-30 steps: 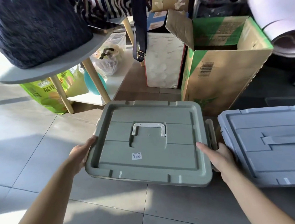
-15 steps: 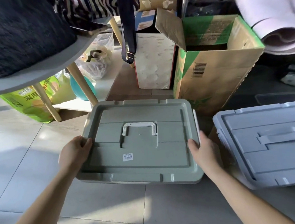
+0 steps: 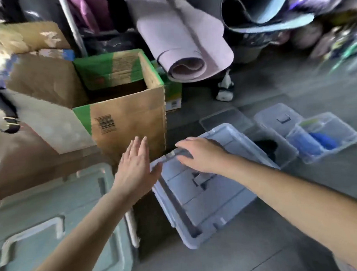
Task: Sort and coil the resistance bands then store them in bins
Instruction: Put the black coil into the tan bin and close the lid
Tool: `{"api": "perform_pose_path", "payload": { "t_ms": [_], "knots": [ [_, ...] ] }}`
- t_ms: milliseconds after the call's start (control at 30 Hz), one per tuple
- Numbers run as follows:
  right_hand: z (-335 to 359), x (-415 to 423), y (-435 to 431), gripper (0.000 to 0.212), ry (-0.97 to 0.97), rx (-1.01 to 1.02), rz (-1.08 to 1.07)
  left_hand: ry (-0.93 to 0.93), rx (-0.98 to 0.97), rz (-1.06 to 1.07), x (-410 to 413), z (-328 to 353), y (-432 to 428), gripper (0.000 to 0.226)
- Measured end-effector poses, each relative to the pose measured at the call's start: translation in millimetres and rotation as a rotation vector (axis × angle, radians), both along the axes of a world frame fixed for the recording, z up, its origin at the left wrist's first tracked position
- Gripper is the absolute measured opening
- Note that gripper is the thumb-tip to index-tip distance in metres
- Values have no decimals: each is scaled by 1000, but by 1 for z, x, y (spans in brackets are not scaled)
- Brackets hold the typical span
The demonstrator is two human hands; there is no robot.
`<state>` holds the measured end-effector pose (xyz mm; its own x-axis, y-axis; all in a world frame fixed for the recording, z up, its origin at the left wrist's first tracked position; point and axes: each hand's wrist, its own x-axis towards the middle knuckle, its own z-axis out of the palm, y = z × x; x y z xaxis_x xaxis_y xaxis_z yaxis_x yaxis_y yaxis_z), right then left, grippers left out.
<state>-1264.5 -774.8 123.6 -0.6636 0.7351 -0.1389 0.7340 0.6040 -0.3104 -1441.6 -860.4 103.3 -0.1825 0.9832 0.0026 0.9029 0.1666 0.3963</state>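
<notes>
Over blue lid (image 3: 198,198), right hand (image 3: 203,154) grip curled on far edge, left hand (image 3: 134,170) flat, unclenched.

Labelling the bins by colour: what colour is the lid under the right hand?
Pale blue-grey; the lid shows best in the head view.

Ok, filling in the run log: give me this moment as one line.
left hand open, beside blue bin | right hand on its latch, grip unclear | green bin lid on
</notes>
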Motion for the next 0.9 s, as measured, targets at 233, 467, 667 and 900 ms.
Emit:
{"api": "perform_pose_path", "payload": {
  "t_ms": [233,467,667,900],
  "knots": [
    [-29,185,137,33,11,56,-131,39,-52,-183,179,-14,132,77],
    [-107,301,259,24,-58,-13,-322,149,-113,-44,308,-51,215,71],
    [-166,315,338,42,-42,-200,-460,310,-275,43,285,-76,178,55],
    [-211,294,382,25,-4,-347,-580,219,-214,-11,253,-70,139,58]
  ]
}}
